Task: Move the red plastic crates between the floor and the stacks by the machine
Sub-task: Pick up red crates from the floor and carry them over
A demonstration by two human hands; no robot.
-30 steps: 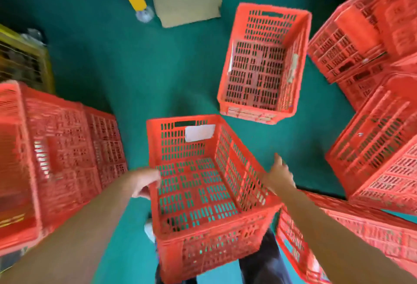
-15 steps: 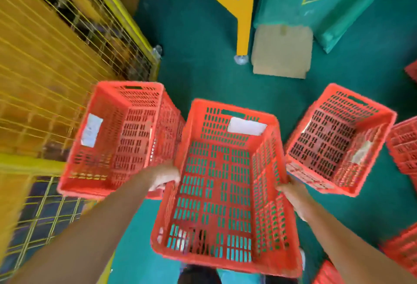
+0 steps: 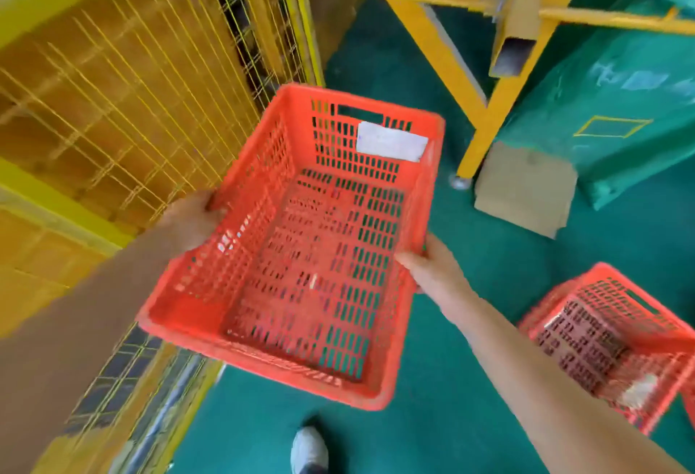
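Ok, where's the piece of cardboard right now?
In the head view it's upper right: the cardboard lies on the green floor beside the foot of the yellow frame leg, right of the held red crate.

Red crate point(image 3: 301, 240) gripped by left hand point(image 3: 191, 223), right hand point(image 3: 432, 266), green floor point(image 3: 451, 379)

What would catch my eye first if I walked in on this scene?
First the big red crate, carried above the floor in the middle of the view, with the left hand gripping its left rim and the right hand gripping its right rim. A white label stands out on its far wall. A bright yellow mesh fence fills the left side, and a second red crate shows at the lower right.
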